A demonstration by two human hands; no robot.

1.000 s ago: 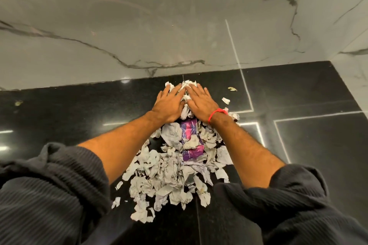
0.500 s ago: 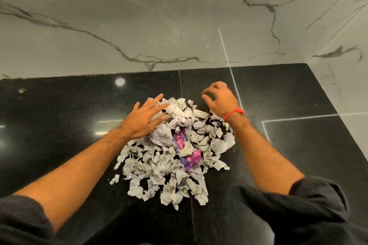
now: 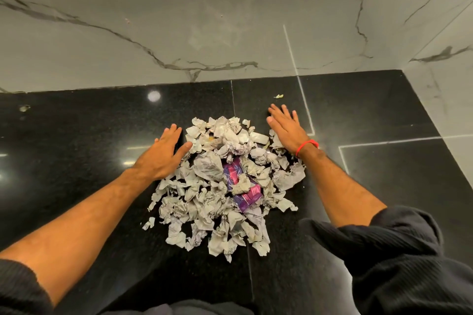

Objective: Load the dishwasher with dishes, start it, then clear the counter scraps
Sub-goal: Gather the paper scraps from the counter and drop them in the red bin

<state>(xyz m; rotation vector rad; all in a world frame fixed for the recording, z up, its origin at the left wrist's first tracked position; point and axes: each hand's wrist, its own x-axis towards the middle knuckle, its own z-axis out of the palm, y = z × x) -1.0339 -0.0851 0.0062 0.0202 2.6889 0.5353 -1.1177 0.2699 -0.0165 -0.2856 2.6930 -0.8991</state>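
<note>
The scrap pile [image 3: 222, 184] lay between the hands: left hand [image 3: 163, 153] and right hand [image 3: 288, 130] flat, fingers spread, flanking its far end.

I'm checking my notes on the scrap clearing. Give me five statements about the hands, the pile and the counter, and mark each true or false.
1. Both hands lie open and flat, one at each side of the paper scrap pile. True: left hand, right hand.
2. The right hand holds a crumpled wad. False: it holds nothing.
3. A purple wrapper lies in the pile. True.
4. The counter is white. False: it is glossy black; the wall behind is pale marble.
5. A red band circles the left wrist. False: it is on the right wrist.
</note>
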